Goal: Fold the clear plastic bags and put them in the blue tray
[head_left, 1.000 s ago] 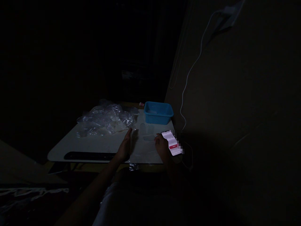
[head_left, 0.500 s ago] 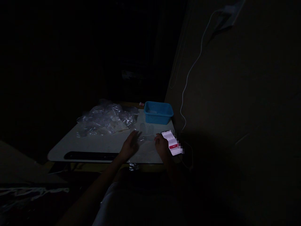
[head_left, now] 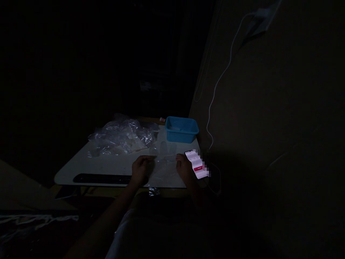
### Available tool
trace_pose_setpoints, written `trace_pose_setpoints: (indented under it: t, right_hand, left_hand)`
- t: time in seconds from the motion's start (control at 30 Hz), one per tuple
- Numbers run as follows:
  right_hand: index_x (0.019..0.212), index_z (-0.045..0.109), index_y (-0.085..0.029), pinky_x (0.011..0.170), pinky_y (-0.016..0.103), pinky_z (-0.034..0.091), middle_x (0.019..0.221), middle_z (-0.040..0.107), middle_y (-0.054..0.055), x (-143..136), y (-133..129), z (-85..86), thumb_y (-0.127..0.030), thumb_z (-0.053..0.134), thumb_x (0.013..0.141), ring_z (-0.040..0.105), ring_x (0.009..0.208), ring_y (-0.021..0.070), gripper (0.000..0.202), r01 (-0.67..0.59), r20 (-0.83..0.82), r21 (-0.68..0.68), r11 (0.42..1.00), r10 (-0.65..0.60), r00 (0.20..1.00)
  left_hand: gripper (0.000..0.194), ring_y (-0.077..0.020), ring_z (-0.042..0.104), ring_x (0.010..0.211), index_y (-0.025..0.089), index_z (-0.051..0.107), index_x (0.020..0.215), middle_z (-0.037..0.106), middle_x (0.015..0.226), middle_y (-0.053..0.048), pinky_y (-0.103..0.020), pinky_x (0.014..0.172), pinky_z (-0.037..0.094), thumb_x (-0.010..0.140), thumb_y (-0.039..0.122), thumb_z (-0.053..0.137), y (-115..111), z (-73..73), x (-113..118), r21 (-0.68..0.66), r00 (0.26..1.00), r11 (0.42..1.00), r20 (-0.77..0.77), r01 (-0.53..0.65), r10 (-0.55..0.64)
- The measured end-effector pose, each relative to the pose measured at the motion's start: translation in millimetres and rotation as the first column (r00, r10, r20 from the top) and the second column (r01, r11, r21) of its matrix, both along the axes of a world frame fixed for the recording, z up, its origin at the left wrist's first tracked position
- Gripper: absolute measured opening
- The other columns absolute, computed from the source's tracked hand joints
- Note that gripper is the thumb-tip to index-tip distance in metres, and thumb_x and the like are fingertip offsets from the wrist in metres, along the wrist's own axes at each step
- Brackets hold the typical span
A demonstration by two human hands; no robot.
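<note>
A piece of clear plastic (head_left: 166, 158), probably a thin bag, lies on the white table between my hands. Its outline is faint in the dark. My left hand (head_left: 140, 169) is at its left side, fingers pointing right and pressed together at the plastic's edge. At the right side my right hand (head_left: 183, 167) is curled, with its fingertips closed on the plastic. Just beyond the hands, faint clear rounded shapes (head_left: 163, 146) lie on the table. A lit phone (head_left: 198, 168) rests right beside my right hand.
A heap of crumpled clear plastic bags (head_left: 124, 135) covers the table's back left. Behind the hands stands a blue basin (head_left: 181, 136). A dark slot (head_left: 104, 178) runs along the front edge of the white table (head_left: 70, 169). A white cable (head_left: 215, 88) hangs along the right wall.
My left hand has moved left and slightly toward me, and its fingers now point right. My right hand has barely moved. The phone and the basin stay in place.
</note>
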State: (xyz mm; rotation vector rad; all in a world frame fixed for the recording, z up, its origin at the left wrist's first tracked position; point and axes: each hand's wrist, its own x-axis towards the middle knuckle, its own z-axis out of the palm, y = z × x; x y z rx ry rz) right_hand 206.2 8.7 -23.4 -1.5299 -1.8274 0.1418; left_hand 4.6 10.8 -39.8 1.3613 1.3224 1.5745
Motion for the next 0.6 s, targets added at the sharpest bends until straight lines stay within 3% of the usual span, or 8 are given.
trace_pose_setpoints:
  t: [0.1,0.2,0.27,0.43,0.6]
  right_hand:
    - [0.106,0.056,-0.015,0.089,0.030,0.038,0.104,0.061,0.008,-1.6,-3.3,5.6,-0.008,0.041,0.072,0.054,0.097,0.0175,0.038,-0.150,0.153,0.058,0.987,0.140,0.978]
    - [0.107,0.057,-0.017,0.098,0.035,0.028,0.111,0.058,0.006,-3.4,-5.4,11.4,-0.009,0.044,0.071,0.046,0.108,0.0179,0.039,-0.317,0.301,0.072,0.946,0.283,0.911]
    - [0.107,0.057,-0.019,0.098,0.037,0.025,0.115,0.055,0.005,-4.1,-5.9,13.6,-0.012,0.045,0.072,0.041,0.113,0.0185,0.038,-0.365,0.360,0.051,0.930,0.324,0.875]
    - [0.105,0.059,-0.024,0.096,0.038,0.024,0.121,0.051,0.002,-4.3,-6.2,15.1,-0.018,0.046,0.076,0.034,0.118,0.0201,0.033,-0.367,0.434,-0.030,0.930,0.342,0.833]
    - [0.106,0.059,-0.027,0.095,0.038,0.022,0.120,0.052,0.000,-5.0,-6.5,16.0,-0.019,0.045,0.077,0.033,0.117,0.0194,0.034,-0.336,0.445,-0.075,0.939,0.333,0.832]
  left_hand:
    - [0.025,-0.0212,0.058,0.083,0.018,0.064,0.083,0.065,0.085,-0.007,-0.036,0.077,0.044,0.072,0.033,0.047,-2.7,6.2,-5.0,0.086,0.955,0.996,-0.294,0.004,0.022]
    - [0.024,-0.0225,0.055,0.088,0.021,0.066,0.084,0.064,0.093,-0.007,-0.039,0.081,0.042,0.073,0.033,0.048,-8.6,9.1,-12.8,0.165,0.753,0.978,-0.658,0.125,0.015]
    - [0.022,-0.0233,0.054,0.092,0.022,0.067,0.082,0.063,0.100,-0.007,-0.041,0.083,0.040,0.074,0.032,0.049,-12.7,7.9,-17.5,0.181,0.608,0.971,-0.793,0.158,0.049]
    - [0.023,-0.0238,0.049,0.102,0.024,0.066,0.088,0.060,0.108,-0.006,-0.043,0.084,0.038,0.079,0.031,0.047,-19.4,4.5,-20.3,0.196,0.429,0.971,-0.895,0.140,0.119]
    - [0.023,-0.0251,0.048,0.103,0.023,0.066,0.089,0.060,0.108,-0.006,-0.044,0.084,0.037,0.078,0.033,0.048,-21.6,8.1,-18.2,0.189,0.367,0.976,-0.920,0.106,0.139]
